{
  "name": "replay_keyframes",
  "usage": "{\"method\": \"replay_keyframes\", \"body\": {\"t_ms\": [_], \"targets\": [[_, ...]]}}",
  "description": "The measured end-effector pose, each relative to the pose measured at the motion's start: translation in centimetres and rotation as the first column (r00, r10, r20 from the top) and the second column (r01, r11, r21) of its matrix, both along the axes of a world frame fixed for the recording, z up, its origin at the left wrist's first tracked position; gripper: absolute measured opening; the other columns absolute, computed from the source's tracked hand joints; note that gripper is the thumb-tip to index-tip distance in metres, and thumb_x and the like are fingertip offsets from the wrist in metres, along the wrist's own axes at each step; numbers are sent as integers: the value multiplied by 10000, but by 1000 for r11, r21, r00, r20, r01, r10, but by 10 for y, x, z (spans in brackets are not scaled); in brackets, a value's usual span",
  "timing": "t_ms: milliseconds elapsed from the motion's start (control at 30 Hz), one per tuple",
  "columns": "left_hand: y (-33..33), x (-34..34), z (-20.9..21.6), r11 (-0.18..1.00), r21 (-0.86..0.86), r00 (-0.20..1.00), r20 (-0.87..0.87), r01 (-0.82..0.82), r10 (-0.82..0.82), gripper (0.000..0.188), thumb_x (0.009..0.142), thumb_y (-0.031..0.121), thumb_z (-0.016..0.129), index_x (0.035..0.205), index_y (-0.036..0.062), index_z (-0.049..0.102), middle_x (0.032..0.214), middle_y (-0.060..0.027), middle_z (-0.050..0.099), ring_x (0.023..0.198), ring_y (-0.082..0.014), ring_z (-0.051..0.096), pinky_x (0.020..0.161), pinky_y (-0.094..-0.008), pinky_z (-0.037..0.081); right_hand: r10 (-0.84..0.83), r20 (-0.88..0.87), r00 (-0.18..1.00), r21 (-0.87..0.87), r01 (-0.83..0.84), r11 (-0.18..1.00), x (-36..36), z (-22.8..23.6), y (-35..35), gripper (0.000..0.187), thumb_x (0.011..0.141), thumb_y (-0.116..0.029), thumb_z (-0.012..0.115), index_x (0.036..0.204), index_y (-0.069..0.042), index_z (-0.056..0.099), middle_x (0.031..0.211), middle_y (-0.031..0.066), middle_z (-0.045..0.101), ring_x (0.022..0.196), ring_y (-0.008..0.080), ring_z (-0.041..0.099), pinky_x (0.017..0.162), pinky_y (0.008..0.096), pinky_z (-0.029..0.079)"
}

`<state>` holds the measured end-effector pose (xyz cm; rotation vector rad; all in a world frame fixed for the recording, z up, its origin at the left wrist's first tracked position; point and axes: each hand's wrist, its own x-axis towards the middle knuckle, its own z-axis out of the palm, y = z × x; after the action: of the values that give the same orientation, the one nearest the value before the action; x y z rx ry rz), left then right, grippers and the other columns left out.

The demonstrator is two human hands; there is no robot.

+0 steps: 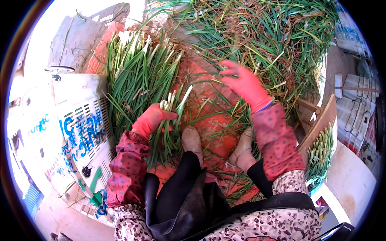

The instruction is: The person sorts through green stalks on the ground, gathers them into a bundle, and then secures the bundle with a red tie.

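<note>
My left hand (152,120), in a red-orange glove, is closed round a small bunch of garlic chives (168,100). Their pale stem ends point up and away, while the green leaves hang below my fingers. One stalk leans out to the right of the others. My right hand (245,84), gloved the same, is slightly blurred over the near edge of a big loose heap of chives (265,36). Its fingers are apart with nothing seen between them. Beyond my left hand lies a neat pile of chives (140,72), pale ends facing away.
A white slotted plastic crate (90,132) stands on the left. Under the chives is a dirty orange-red sheet (215,136), with my shoes (191,140) on it. At the right, bundled chives (320,152) stand beside a wooden board (319,124). White crates (356,108) lie farther right.
</note>
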<state>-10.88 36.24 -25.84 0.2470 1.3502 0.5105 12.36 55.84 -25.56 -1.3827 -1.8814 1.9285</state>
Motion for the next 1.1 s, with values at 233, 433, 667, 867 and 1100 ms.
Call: {"method": "replay_keyframes", "body": {"t_ms": [233, 433, 667, 867, 1100], "targets": [[-7, 17, -3, 989, 103, 951, -283, -102, 127, 297, 783, 166, 687, 1051, 43, 645, 785, -19, 648, 603, -133, 612, 504, -254, 448, -290, -112, 950, -440, 215, 872, -55, -46, -99, 175, 832, -132, 652, 945, -20, 581, 772, 41, 642, 632, 87, 614, 523, 239, 495], [-27, 32, -26, 974, 221, 879, -452, -55, 153, 270, 759, 104, 733, 1005, 27, 652, 809, 15, 640, 670, -50, 523, 615, -227, 443, -135, 23, 991, -527, 127, 841, -74, -45, -115, 269, 845, -268, 654, 853, -11, 573, 700, 112, 638, 653, 208, 651, 518, 301, 505], [-33, 9, -26, 993, 112, 825, -564, 38, 32, 249, 756, 207, 726, 919, 26, 673, 686, -41, 632, 628, -115, 564, 611, -284, 456, 114, 599, 793, 184, -274, 944, -104, -108, -95, 504, 821, -520, 546, 823, -23, 630, 785, 197, 653, 758, 371, 637, 676, 488, 491], [-23, 13, -18, 945, 284, 882, -388, -164, 269, 167, 780, 104, 698, 907, 12, 642, 765, 0, 641, 663, -100, 572, 623, -269, 458, -32, 336, 941, 75, 8, 997, -82, -134, -87, 389, 847, -415, 588, 860, -27, 602, 695, 121, 652, 577, 252, 614, 548, 384, 477], [13, 12, 61, 932, 347, 928, -303, -105, 218, 97, 788, 95, 686, 839, 18, 659, 767, -9, 648, 684, -78, 575, 642, -234, 455, -273, -120, 954, -190, 248, 950, -38, -1, -84, 227, 889, -230, 615, 848, -12, 570, 612, 41, 607, 462, 92, 533, 418, 222, 405]]}}
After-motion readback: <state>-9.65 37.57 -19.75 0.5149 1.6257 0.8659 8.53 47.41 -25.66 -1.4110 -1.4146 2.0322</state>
